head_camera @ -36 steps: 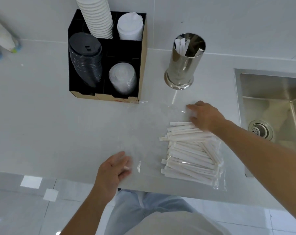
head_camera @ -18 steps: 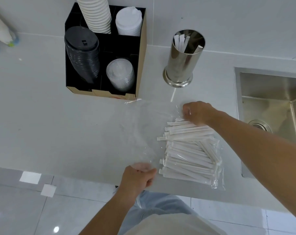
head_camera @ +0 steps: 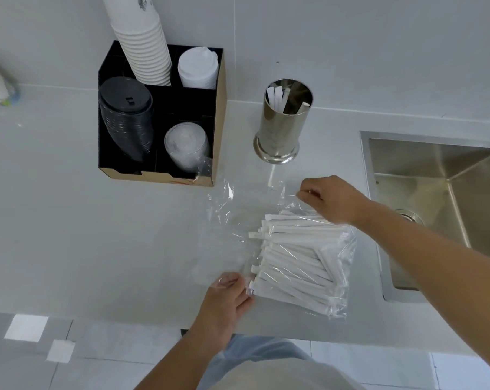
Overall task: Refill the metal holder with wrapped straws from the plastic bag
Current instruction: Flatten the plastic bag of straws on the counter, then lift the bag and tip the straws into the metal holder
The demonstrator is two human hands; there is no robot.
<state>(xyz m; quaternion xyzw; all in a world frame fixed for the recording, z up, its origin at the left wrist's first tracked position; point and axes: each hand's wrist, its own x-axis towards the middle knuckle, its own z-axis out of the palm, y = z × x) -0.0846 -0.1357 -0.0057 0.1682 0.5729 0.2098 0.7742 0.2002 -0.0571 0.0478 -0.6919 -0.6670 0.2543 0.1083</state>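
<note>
A clear plastic bag lies on the white counter, its open end spread toward the left. Many white wrapped straws are bunched in its right half. My left hand pinches the bag's near edge beside the straw ends. At the bag's far edge, above the straws, my right hand is closed on the film. The shiny metal holder stands upright behind the bag with a few wrapped straws inside it. One loose straw lies in front of its base.
A black organiser box with stacked paper cups, black lids, white lids and clear lids stands left of the holder. A steel sink is sunk into the counter on the right. The counter's front edge runs just below my left hand.
My left hand moved right to the bag's near edge and closed on it. My right hand curled shut on the far edge, and the film has lifted and crinkled.
</note>
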